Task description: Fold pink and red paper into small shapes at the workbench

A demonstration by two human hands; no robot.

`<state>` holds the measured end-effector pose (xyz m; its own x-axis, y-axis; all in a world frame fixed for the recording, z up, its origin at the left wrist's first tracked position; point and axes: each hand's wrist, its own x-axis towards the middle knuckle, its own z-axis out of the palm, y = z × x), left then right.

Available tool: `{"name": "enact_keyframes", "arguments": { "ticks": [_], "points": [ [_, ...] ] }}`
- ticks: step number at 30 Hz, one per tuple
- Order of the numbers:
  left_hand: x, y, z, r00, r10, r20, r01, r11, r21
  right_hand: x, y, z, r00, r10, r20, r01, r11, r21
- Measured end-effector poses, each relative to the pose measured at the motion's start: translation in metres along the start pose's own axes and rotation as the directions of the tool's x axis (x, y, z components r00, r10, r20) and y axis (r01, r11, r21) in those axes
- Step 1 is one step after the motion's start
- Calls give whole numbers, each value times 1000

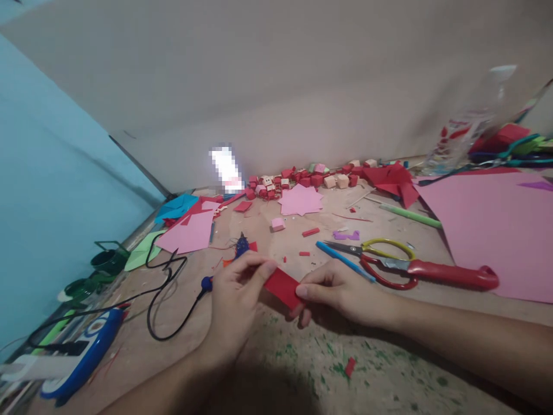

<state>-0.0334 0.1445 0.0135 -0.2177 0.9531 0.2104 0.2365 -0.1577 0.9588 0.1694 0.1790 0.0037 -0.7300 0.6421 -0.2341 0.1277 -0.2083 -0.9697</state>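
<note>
Head view: near the scissors, your left hand and right hand pinched red paper; hard pulls could rip it.

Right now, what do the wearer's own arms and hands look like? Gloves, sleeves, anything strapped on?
Two ordinary human hands, left hand and right hand, both ungloved. Left forearm and right forearm are slender and bare as far as the frame shows: no sleeve, watch, bracelet, cable or clear marking. Some fingers are partly hidden, so I can't fully rule out rings.
</note>
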Motion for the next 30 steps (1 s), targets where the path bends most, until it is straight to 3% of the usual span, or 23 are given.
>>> {"name": "enact_keyframes", "arguments": {
  "ticks": [3,5,7,8,10,12,14,15,16,18,20,22,24,26,30],
  "points": [
    [7,-5,-5,969,38,-244,-44,999,-18,2,3,0,1000,-4,-8,5,990,141],
    [6,-5,-6,949,172,-266,-153,984,91,2,3,1,1000,-3,-17,6,979,205],
    [-1,-4,-5,913,395,-103,-362,900,244,3,1,1,1000,-13,-11,15,973,230],
    [-6,-3,-4,853,523,-3,-499,815,296,3,0,1,1000,-18,-9,20,973,228],
    [-15,-3,-2,720,668,187,-681,629,375,4,0,2,999,-23,-32,30,975,221],
    [-22,-3,0,599,726,337,-792,475,384,5,1,2,993,-24,-117,53,967,251],
    [-24,-1,0,540,738,405,-838,425,342,6,5,2,976,-26,-216,91,951,296],
    [-25,0,0,548,734,402,-836,455,308,6,7,2,967,-32,-253,113,943,312],
    [-24,2,0,587,718,373,-809,520,273,6,8,2,957,-40,-286,135,937,322],
    [-21,5,2,743,608,279,-664,720,201,6,9,1,946,-50,-321,158,934,319],
    [-18,6,4,905,380,190,-405,906,121,5,8,1,942,-50,-332,156,940,302],
    [-14,6,8,982,115,149,-121,992,31,5,8,1,944,-43,-328,138,952,272],
    [-12,5,11,982,-81,169,91,994,-55,5,7,1,932,-69,-357,155,964,217],
    [-10,3,13,956,-187,227,217,970,-112,6,7,0,913,-108,-393,171,977,127],
    [-9,-1,16,909,-259,328,308,946,-106,8,2,-1,895,-137,-424,136,990,-32]
  ]
}}
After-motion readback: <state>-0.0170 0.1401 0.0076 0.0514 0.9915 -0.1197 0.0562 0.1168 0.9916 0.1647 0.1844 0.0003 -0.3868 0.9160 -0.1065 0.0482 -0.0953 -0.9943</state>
